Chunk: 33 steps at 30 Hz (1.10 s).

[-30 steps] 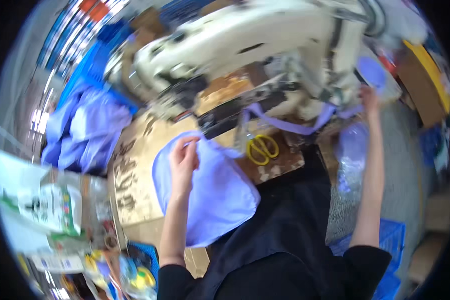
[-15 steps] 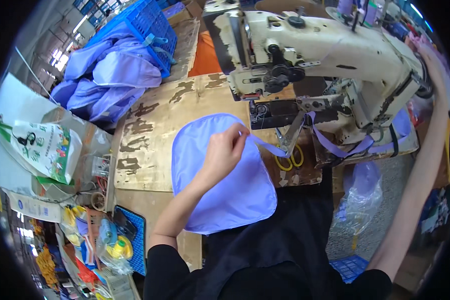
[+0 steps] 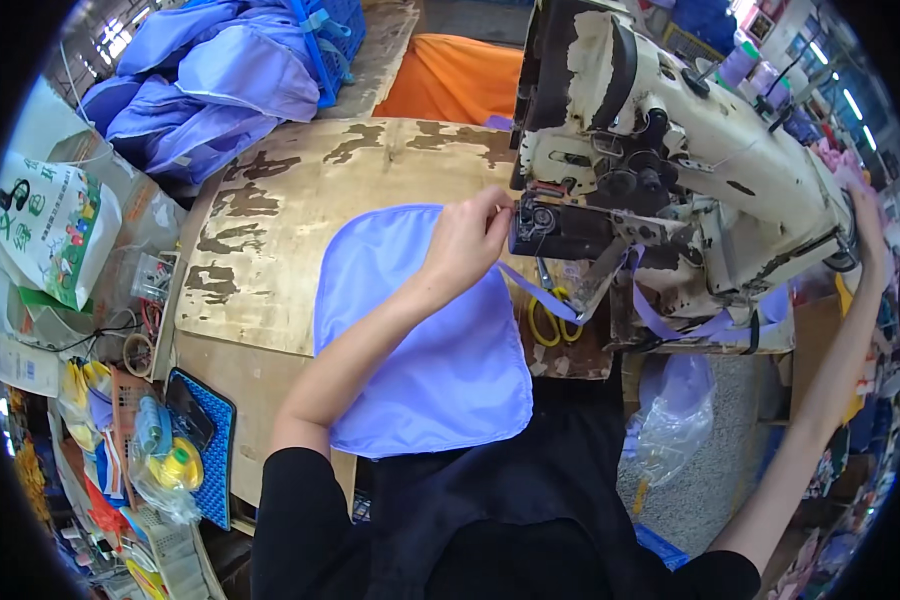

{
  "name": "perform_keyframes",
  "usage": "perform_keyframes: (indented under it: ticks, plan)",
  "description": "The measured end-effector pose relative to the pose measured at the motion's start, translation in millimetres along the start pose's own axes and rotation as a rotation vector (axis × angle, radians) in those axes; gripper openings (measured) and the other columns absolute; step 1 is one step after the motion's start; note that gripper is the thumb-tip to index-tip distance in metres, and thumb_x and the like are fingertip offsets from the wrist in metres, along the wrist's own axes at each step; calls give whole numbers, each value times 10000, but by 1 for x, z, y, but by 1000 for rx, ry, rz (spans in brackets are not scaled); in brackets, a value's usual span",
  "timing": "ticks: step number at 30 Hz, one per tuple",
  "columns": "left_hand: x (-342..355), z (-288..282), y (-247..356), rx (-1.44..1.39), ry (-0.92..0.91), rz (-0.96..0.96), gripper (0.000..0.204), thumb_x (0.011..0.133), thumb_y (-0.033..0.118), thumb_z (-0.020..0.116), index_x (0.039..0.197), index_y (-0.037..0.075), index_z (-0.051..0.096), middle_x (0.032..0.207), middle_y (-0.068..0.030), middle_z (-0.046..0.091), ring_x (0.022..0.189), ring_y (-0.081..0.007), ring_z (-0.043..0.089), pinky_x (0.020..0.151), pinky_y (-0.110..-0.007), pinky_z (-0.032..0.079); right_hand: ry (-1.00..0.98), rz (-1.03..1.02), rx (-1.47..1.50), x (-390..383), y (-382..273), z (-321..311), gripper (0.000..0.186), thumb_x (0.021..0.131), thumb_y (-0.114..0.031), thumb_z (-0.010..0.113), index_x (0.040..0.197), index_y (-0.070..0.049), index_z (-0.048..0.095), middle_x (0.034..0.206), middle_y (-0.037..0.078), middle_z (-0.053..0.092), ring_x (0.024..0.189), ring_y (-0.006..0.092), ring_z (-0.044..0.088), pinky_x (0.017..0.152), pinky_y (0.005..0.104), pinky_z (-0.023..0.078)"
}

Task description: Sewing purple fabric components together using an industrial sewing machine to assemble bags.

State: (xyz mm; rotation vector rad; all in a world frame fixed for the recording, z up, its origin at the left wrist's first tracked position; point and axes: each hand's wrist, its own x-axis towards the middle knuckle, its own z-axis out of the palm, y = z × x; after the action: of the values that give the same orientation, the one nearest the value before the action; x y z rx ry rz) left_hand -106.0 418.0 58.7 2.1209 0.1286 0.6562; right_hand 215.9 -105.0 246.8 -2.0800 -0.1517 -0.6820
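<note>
A lavender fabric panel [image 3: 420, 400] with rounded corners and a bound edge lies on the worktable and hangs over its near side. My left hand [image 3: 470, 238] pinches the panel's upper right edge, right beside the needle area of a worn white sewing machine [image 3: 710, 150]. From under that hand a narrow lavender binding tape [image 3: 528, 289] runs into a metal guide on the machine. At the machine's far right end, my right hand [image 3: 866, 215] is closed over the handwheel [image 3: 846, 240]; its fingertips are partly hidden.
Yellow-handled scissors [image 3: 550, 318] lie beneath the tape. More lavender pieces [image 3: 220, 80] are heaped by a blue crate [image 3: 332, 40] at the back left. Orange cloth [image 3: 450, 80] sits behind the table. At lower left are a blue mat [image 3: 215, 470] and thread spools [image 3: 177, 465].
The view has shifted, with the machine appearing farther right. My left hand has moved up close to the needle area, still pinching the panel's edge. My right hand stays at the handwheel.
</note>
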Motion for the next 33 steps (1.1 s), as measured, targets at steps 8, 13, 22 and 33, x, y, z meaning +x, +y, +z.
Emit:
perform_keyframes:
  ticks: [8,13,22,33]
  plan:
    - [-20,-18,11,-68,-62,46,97,843,33,557,879,17,646,640,-107,632,531,-279,564,525,-374,441,407,-62,573,-108,47,31,426,1011,-313,479,1167,53,634,1130,131,683,993,220,626,908,295,472]
    - [-35,-23,21,-228,-184,-47,104,843,30,546,881,30,642,637,-97,625,536,-279,579,539,-374,456,439,-210,-134,-159,-22,6,395,1002,-306,510,1123,45,643,1101,136,683,981,218,624,895,301,478]
    - [-50,-10,11,-530,-384,104,104,889,27,528,896,33,632,682,-52,624,547,-163,520,533,-297,413,-417,-429,-78,-357,-193,146,147,847,-30,618,969,-37,700,905,70,654,766,199,581,718,280,462]
    - [-49,-15,0,-643,-444,-67,117,946,94,553,981,43,652,745,-48,645,528,-87,490,486,-218,384,-589,-308,-69,-377,-224,239,92,804,-102,665,859,-29,653,787,61,607,729,238,575,633,339,466]
